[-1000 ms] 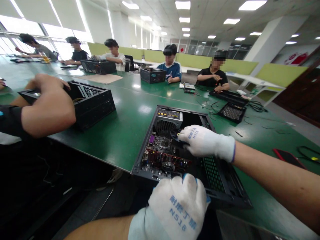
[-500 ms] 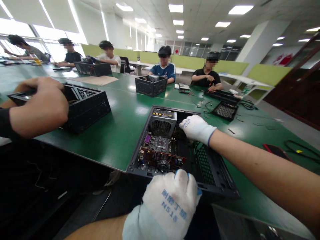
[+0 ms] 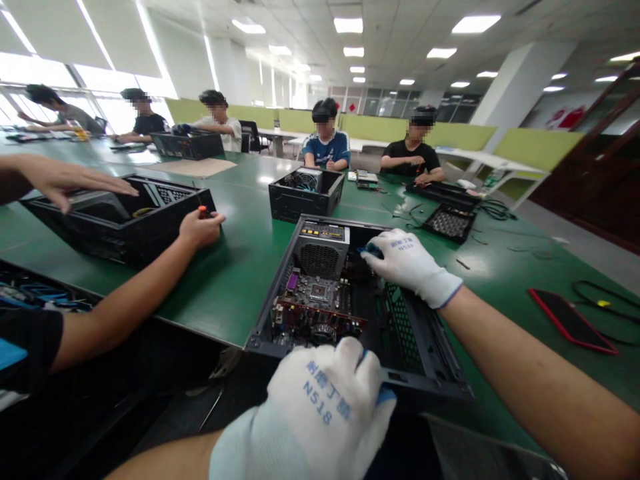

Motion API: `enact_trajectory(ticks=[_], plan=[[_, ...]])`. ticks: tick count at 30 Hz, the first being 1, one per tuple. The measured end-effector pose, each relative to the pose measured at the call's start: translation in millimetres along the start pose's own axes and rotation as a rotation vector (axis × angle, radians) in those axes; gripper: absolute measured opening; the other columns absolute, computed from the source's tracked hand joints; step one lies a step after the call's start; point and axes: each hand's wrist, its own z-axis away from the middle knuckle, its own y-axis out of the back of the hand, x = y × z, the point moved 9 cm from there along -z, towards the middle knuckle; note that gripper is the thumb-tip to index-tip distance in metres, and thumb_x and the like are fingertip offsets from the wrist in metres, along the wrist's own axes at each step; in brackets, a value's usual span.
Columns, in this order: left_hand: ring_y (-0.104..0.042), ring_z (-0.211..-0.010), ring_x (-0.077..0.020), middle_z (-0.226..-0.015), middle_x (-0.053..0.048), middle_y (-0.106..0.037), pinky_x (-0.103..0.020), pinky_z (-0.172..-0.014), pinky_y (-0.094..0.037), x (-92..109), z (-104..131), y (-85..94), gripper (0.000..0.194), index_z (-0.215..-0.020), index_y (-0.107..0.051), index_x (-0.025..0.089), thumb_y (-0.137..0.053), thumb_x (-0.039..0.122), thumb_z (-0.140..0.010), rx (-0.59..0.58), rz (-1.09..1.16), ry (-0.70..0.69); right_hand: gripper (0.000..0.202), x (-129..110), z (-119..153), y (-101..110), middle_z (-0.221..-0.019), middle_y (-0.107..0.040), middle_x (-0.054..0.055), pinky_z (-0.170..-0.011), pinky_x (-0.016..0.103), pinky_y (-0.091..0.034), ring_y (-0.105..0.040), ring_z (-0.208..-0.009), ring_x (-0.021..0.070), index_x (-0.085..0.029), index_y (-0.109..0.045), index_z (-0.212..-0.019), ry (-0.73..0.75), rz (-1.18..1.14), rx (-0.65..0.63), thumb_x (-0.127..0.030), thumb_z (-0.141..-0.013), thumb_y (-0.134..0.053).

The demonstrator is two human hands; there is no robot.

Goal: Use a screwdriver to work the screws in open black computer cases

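Note:
An open black computer case [image 3: 453,373] lies in front of me, partly over the table's near edge. My left hand [image 3: 320,400], in a white glove with blue coating, is closed over the case's near rim. My right hand [image 3: 410,263], gloved alike, reaches in over the far right part with curled fingers pinched beside the power supply [image 3: 323,257]; whatever the fingertips hold is hidden. Below the power supply sits the motherboard [image 3: 319,291], with a purple connector [image 3: 292,283] at its left. A red expansion card [image 3: 305,315] stands nearer to me.
Left of me, a co-worker's hand [image 3: 200,227] holds an orange-handled tool beside another case [image 3: 125,233]. A further case [image 3: 305,200] stands behind mine. To the right are a red-edged black phone-like slab [image 3: 573,320], cables [image 3: 500,209] and a perforated black panel [image 3: 450,220].
My right hand has shifted slightly right and turned, showing its curled fingers. My left hand stays on the rim. The co-worker's arms at left have moved apart, and the case behind mine has shifted.

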Motion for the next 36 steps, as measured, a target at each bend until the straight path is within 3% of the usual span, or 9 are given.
enact_trajectory(ticks=[5,8,11,16,20,23,30,36], plan=[[-0.069,-0.084,-0.0214,-0.096,-0.003,-0.068,-0.034,-0.073,-0.052,-26,-27,24.0,0.021,-0.098,-0.062,0.025,-0.047,0.038,-0.104,0.006,-0.031,-0.046,0.042,11,19,3,-0.108,-0.075,0.013,-0.092,0.036,-0.044,-0.064,-0.103,0.0265,-0.016,-0.076,-0.105,-0.014,-0.269,0.139,-0.049,-0.102,-0.049],[-0.07,-0.095,-0.0235,-0.1,-0.006,-0.07,-0.035,-0.085,-0.054,-55,-63,19.8,0.025,-0.102,-0.064,0.021,-0.044,0.036,-0.105,-0.058,-0.113,-0.008,0.039,13,23,6,-0.106,-0.075,0.012,-0.091,0.035,-0.044,-0.064,-0.099,0.0254,-0.017,-0.075,-0.103,-0.021,-0.341,0.173,-0.047,-0.102,-0.05],[-0.071,-0.107,-0.0272,-0.111,-0.011,-0.073,-0.038,-0.095,-0.055,-83,-103,-5.3,0.028,-0.114,-0.064,0.017,-0.045,0.034,-0.102,-0.227,-0.187,0.034,0.039,14,23,8,-0.106,-0.075,0.012,-0.089,0.035,-0.044,-0.064,-0.099,0.0257,-0.016,-0.075,-0.104,-0.026,-0.355,0.179,-0.046,-0.101,-0.051],[-0.07,-0.117,-0.0312,-0.129,-0.018,-0.071,-0.039,-0.099,-0.056,-109,-145,-69.4,0.038,-0.127,-0.063,0.012,-0.056,0.03,-0.094,-0.557,-0.245,0.031,0.04,15,24,5,-0.108,-0.075,0.014,-0.093,0.036,-0.043,-0.063,-0.103,0.027,-0.015,-0.075,-0.107,-0.011,-0.347,0.183,-0.045,-0.101,-0.05],[-0.07,-0.118,-0.0303,-0.131,-0.015,-0.072,-0.036,-0.098,-0.057,-120,-151,-110.2,0.047,-0.126,-0.065,0.016,-0.071,0.025,-0.08,-0.695,-0.252,0.013,0.04,16,25,3,-0.109,-0.075,0.014,-0.096,0.038,-0.043,-0.062,-0.105,0.0284,-0.014,-0.076,-0.107,-0.016,-0.344,0.188,-0.045,-0.101,-0.051],[-0.07,-0.119,-0.0311,-0.132,-0.016,-0.071,-0.037,-0.1,-0.057,-126,-148,-126.2,0.056,-0.128,-0.065,0.015,-0.077,0.02,-0.073,-0.741,-0.259,0.017,0.039,14,26,3,-0.108,-0.074,0.014,-0.097,0.039,-0.042,-0.061,-0.106,0.0292,-0.014,-0.076,-0.106,0.001,-0.362,0.211,-0.045,-0.101,-0.051],[-0.067,-0.123,-0.0342,-0.141,-0.021,-0.063,-0.042,-0.102,-0.057,-136,-147,-130.0,0.068,-0.138,-0.059,0.015,-0.08,0.023,-0.074,-0.742,-0.304,0.061,0.038,15,27,3,-0.106,-0.074,0.012,-0.096,0.04,-0.042,-0.06,-0.106,0.0294,-0.017,-0.075,-0.105,0.015,-0.426,0.236,-0.046,-0.101,-0.052],[-0.07,-0.117,-0.0317,-0.129,-0.019,-0.072,-0.038,-0.102,-0.056,-134,-149,-125.4,0.044,-0.122,-0.07,0.013,-0.076,0.022,-0.08,-0.772,-0.339,0.078,0.04,14,29,2,-0.107,-0.074,0.013,-0.097,0.039,-0.041,-0.059,-0.107,0.0295,-0.016,-0.075,-0.108,0.048,-0.418,0.246,-0.046,-0.103,-0.05]])
